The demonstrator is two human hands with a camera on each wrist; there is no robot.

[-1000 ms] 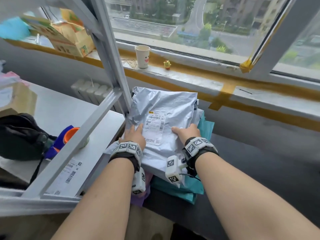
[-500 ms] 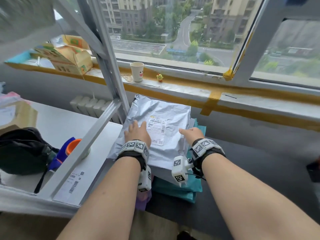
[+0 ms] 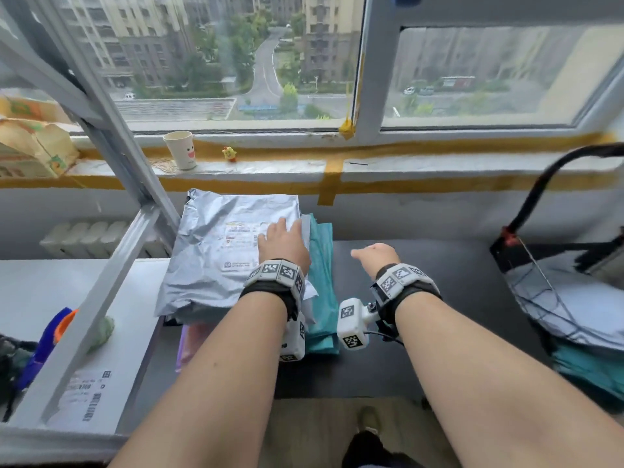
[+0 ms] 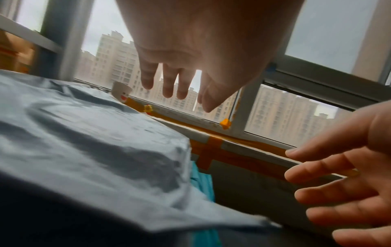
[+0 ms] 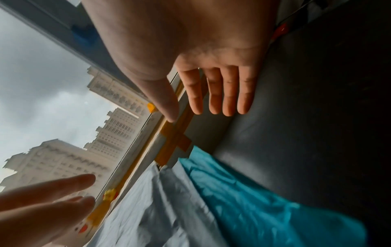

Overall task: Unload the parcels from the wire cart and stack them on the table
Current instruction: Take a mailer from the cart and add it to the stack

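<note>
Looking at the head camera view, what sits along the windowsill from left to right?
Cardboard box → paper cup → small yellow toy figure → vertical strip of yellow tape.

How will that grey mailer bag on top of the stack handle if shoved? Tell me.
The grey mailer bag looks wrinkled and soft, so it would probably flop rather than slide stiffly. Its glossy plastic may slip on the teal bag beneath. It overhangs the stack, so edges likely droop.

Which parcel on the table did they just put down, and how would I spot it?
Look below the window at the pile on the dark table. It is the top silver-grey parcel, bearing a white label. The parcels beneath it are teal, and the left hand is over its right edge.
</note>
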